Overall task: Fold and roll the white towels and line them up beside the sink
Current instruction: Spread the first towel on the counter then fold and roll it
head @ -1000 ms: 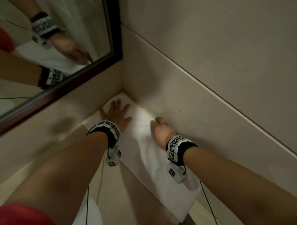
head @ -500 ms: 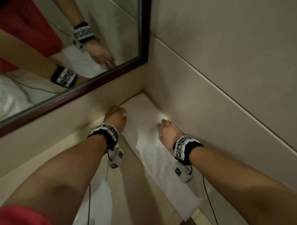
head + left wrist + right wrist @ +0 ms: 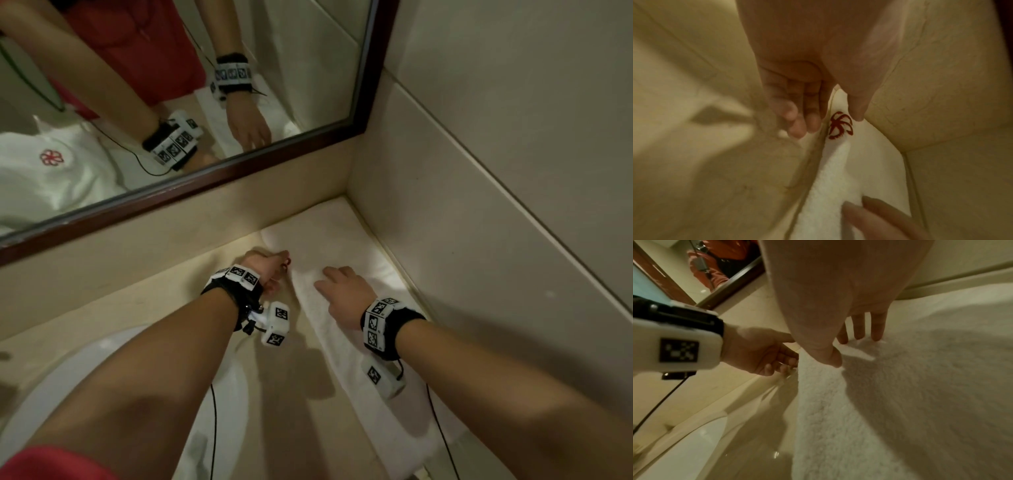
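**White towel pressed flat in vanity corner**

Long, fluffy white towel (image 3: 346, 308) stretched as a narrow band on the glossy beige counter (image 3: 164, 301), far end tucked into the corner of the tiled walls, near the white sink (image 3: 219, 404). Red embroidered flower logo (image 3: 840, 125) at its left edge. Left hand (image 3: 265, 269) pinching that edge beside the logo, fingers curled. Right hand (image 3: 344, 291) resting on the pile, fingers straight and slightly spread. Dark-framed mirror (image 3: 370, 102) above

Bathroom: mirror (image 3: 191, 102), sink (image 3: 236, 394), countertop (image 3: 144, 301).
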Tool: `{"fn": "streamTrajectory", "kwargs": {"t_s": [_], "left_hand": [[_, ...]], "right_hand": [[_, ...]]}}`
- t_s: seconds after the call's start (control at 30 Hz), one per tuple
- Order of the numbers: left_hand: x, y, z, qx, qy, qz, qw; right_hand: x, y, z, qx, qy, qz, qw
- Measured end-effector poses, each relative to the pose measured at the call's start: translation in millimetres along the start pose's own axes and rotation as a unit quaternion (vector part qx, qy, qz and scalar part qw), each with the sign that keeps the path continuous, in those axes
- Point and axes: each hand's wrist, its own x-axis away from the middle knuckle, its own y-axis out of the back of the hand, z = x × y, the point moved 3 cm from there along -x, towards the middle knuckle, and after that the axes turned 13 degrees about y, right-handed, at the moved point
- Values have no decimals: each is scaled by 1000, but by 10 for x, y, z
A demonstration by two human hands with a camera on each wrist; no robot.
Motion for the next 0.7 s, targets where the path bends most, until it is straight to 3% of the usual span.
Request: {"fn": "streamTrajectory", "kwargs": {"t_s": [0.27,0.5,0.7], "left_hand": [[-94,-96,-33,-21,4,-39,999],[-89,-89,-61,-103,-14,-96,990],[-107,-54,-76,-117,-8,-124,985]], "right_hand": [[16,-13,-66,10,24,-9,1000],[8,1,-113,-2,30,-5,1000],[45,22,-285,-14,-23,-22,999]]}}
